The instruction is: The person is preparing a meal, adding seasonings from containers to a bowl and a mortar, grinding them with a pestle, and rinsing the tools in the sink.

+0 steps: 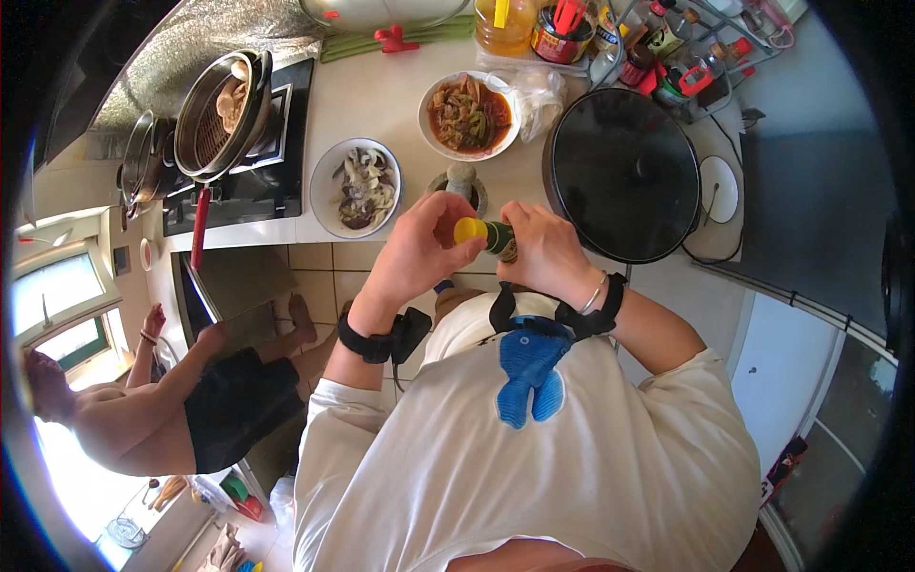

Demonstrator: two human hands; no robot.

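My right hand (547, 247) is wrapped around a small green bottle (500, 239), which lies tilted sideways in front of my waist. Its yellow cap (470, 230) points left, with the thumb and fingers of my left hand (429, 236) around it. The cap sits at the bottle's end; whether it is loose cannot be seen. Just beyond my hands, at the counter's edge, stands a stone mortar (480, 196) with its pestle (461, 177), partly hidden by my left hand.
A bowl of sliced food (364, 187) and a bowl of reddish stew (470, 114) stand on the counter. To the right is a black lidded pan (623, 175), below a rack of bottles (679, 57). A red-handled pan (200, 222) juts from the stove; another person (164, 407) stands left.
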